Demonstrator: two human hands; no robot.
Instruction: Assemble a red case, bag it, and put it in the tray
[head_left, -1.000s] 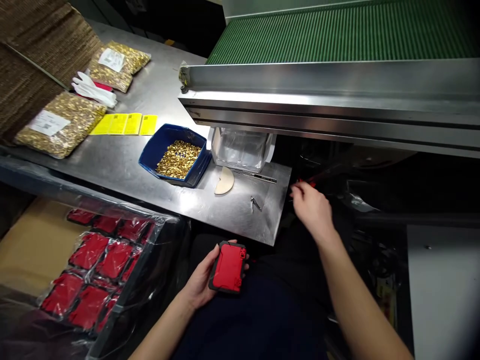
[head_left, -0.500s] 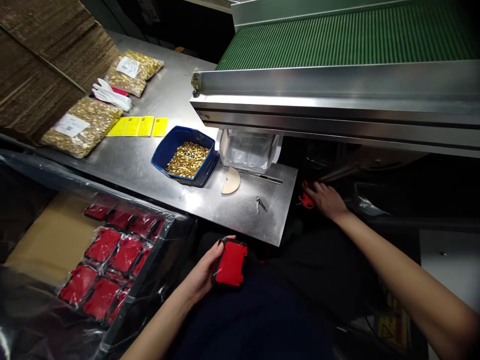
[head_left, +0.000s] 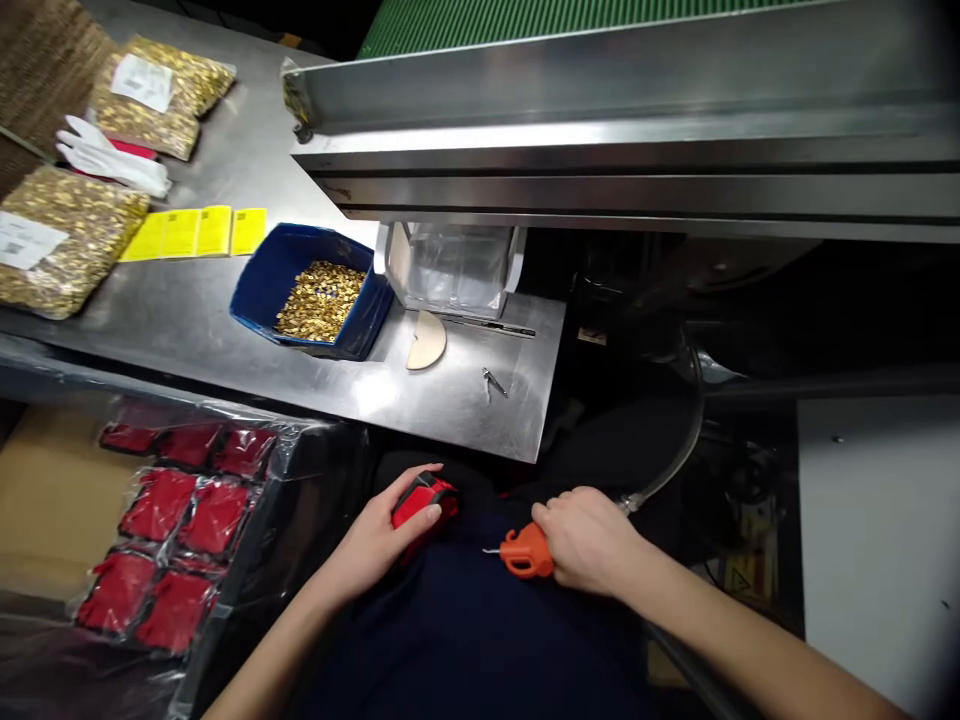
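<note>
My left hand point(head_left: 375, 540) is closed round a red and black plastic case point(head_left: 424, 497), tilted on its edge above my lap. To the right of it, my right hand point(head_left: 589, 540) grips an orange air blow gun point(head_left: 527, 552). The thin metal nozzle of the gun points left towards the case, with a gap between them. A clear hose point(head_left: 686, 440) runs from the back of the gun up to the right. My fingers hide the gun's handle and part of the case.
On the metal table point(head_left: 480, 430) stand a blue bin point(head_left: 255, 290) of brass-coloured parts, a beige half-disc point(head_left: 427, 340) and nail clippers point(head_left: 493, 382). Bagged red cases point(head_left: 157, 505) fill a lined crate at left. A conveyor's metal rail point(head_left: 600, 185) crosses above.
My right hand has brought the orange blow gun from beside the table to my lap. My left hand has tipped the case from facing me flat onto its edge. The view has shifted right.
</note>
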